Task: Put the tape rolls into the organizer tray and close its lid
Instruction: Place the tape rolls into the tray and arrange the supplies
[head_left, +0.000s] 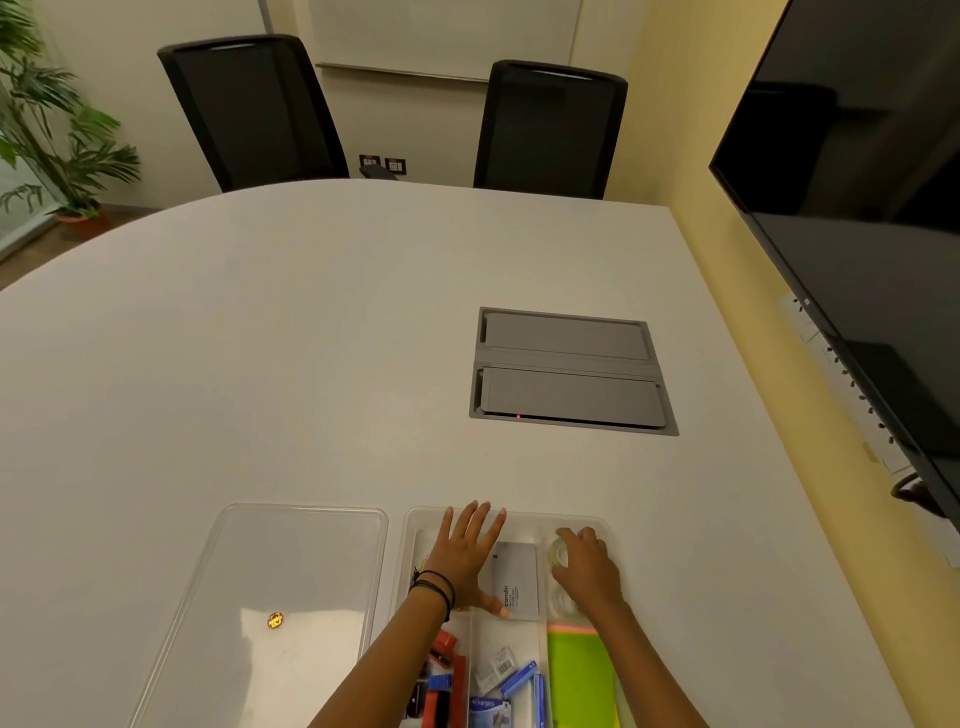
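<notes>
Right hand (587, 564), its grip curled over clear tape rolls (560, 556) in the organizer tray (519, 514), left hand (467, 551) flat and empty beside; rolls standing proud could block the lid (291, 561).

There is only the one view, from a camera on the person's head, looking forward and steeply down across the white table (311, 338) from its near edge. It sits close above the clear organizer tray (519, 514) and its lid (291, 561), which fill the bottom of the frame with both forearms reaching in from below. The wide lens also takes in the far side of the room: two black chairs (254, 109), a potted plant (57, 130) at far left and a dark wall screen (857, 208) at right, all bowed towards the edges.
</notes>
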